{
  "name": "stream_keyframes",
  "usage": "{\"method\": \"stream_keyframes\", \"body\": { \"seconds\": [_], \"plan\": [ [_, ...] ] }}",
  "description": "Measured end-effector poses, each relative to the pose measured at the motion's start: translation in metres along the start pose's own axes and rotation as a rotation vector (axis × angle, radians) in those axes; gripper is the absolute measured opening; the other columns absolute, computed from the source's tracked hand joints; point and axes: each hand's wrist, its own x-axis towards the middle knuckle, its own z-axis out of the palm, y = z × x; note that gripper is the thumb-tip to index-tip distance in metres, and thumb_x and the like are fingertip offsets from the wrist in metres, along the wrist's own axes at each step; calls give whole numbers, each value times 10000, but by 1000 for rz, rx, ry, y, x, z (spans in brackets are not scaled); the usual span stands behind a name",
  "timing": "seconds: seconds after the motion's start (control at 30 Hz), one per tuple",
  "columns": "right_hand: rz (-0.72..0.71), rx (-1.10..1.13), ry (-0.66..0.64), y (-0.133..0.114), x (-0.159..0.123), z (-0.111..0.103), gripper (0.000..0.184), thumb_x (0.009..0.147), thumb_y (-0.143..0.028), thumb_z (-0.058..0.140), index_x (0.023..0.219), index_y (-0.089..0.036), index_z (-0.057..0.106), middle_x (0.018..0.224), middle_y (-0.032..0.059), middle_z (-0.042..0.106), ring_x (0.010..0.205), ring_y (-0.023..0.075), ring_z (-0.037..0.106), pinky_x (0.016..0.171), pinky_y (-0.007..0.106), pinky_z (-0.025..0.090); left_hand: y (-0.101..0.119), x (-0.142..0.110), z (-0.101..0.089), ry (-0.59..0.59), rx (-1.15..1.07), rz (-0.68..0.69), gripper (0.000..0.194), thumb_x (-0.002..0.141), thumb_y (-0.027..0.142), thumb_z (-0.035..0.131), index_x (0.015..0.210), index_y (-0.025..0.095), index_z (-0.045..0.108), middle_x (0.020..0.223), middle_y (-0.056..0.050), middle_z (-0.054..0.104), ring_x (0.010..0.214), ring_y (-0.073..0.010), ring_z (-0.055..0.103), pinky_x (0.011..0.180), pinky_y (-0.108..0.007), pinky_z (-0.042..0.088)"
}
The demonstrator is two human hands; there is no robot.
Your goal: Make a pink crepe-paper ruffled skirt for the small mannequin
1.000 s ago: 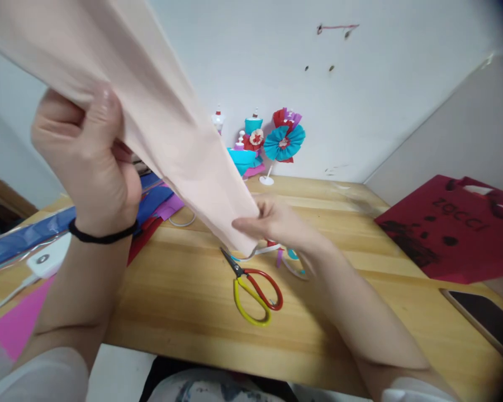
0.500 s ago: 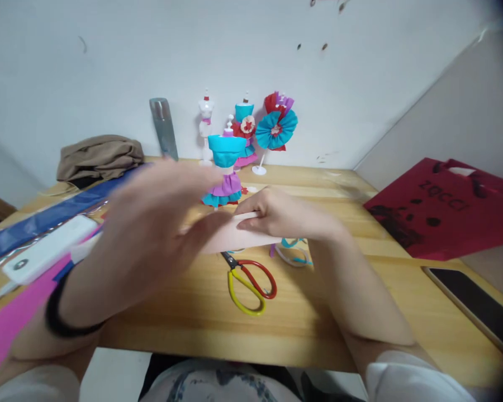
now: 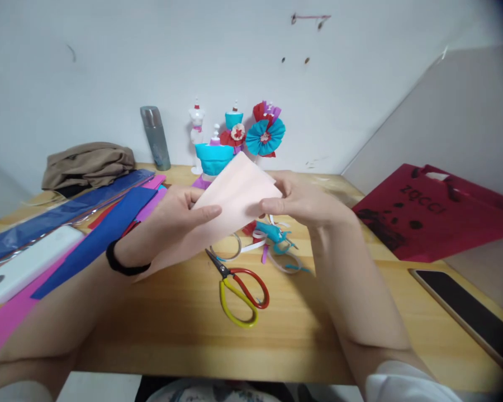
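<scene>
Head view: both your hands pinch a pale pink sheet above the worktop

Your left hand (image 3: 180,209) grips the pale pink sheet (image 3: 235,192) between thumb and fingers, thumb on the near face. Your right hand (image 3: 299,198) pinches its right side the same way. The sheet is tilted over the middle of the worktop (image 3: 171,335), one end trailing beneath your left wrist; you cannot tell whether that end touches the wood.

Below it, nearer the front edge, lie the scissors (image 3: 226,273), blades toward the back left corner. Teal scraps (image 3: 272,231) lie just beyond your right thumb. A blue strip (image 3: 100,240) and a white device (image 3: 33,265) lie toward the left edge, a phone (image 3: 461,312) by the right edge.
</scene>
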Motion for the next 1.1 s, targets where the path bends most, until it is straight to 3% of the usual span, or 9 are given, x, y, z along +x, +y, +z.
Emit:
{"method": "stream_keyframes", "body": {
  "seconds": [0.1, 0.23, 0.4, 0.63, 0.7, 0.83, 0.97, 1.1],
  "plan": [
    [15, 47, 33, 7, 3, 1, 197, 570, -322, 822, 633, -191, 689, 595, -7, 634, 544, 114, 534, 523, 246, 425, -1, -1, 4, 69, -150, -7, 350, 721, 452, 687, 698, 106, 640, 599, -9, 597, 500, -96, 473, 432, -189, 309],
    [-25, 81, 142, 13, 7, 4, 180, 610, -301, 796, 552, -193, 665, 537, 7, 619, 483, 107, 519, 466, 246, 401, 1, -3, 2, 39, -151, -38, 375, 725, 469, 690, 768, 96, 680, 664, -45, 658, 562, -135, 556, 463, -198, 362],
    [-62, 106, 267, 17, 13, 5, 166, 591, -290, 793, 557, -188, 665, 534, 5, 612, 465, 100, 516, 438, 245, 381, 1, -1, -6, -15, -77, -79, 348, 739, 446, 687, 755, 98, 683, 686, -57, 683, 579, -149, 588, 459, -201, 383],
    [-182, 137, 384, 19, 15, 7, 198, 690, -346, 747, 598, -199, 650, 514, -24, 566, 423, 61, 444, 409, 218, 294, -13, 6, -9, -4, -258, -29, 282, 737, 395, 719, 773, 117, 688, 673, -26, 690, 527, -121, 584, 443, -188, 401],
    [-195, 145, 311, 17, 12, 8, 211, 712, -381, 727, 629, -203, 650, 532, -27, 564, 456, 72, 480, 442, 220, 331, -14, 5, -10, 52, -273, 60, 266, 744, 379, 723, 777, 116, 691, 688, -18, 690, 544, -118, 596, 455, -182, 411],
    [-136, 34, -9, 12, 7, 24, 138, 700, -321, 720, 770, -205, 697, 700, -17, 645, 628, 115, 577, 591, 246, 446, -7, -1, -12, 218, -371, 272, 204, 793, 319, 705, 791, 117, 684, 707, -14, 692, 577, -124, 630, 506, -200, 469],
    [-113, -87, -300, 20, 12, 54, 254, 703, -186, 687, 956, -195, 714, 930, 17, 707, 906, 186, 625, 811, 314, 481, 5, -3, -16, 346, -577, 585, 96, 871, 178, 635, 887, 91, 673, 802, -45, 714, 768, -165, 693, 760, -314, 561],
    [-22, -53, -213, 40, 17, 75, 216, 728, -214, 683, 940, -188, 711, 948, 20, 719, 896, 210, 641, 778, 321, 500, 13, -1, -28, 372, -658, 814, 236, 981, 72, 400, 985, 25, 632, 944, -87, 709, 984, -181, 672, 1004, -437, 477]
  ]
}}
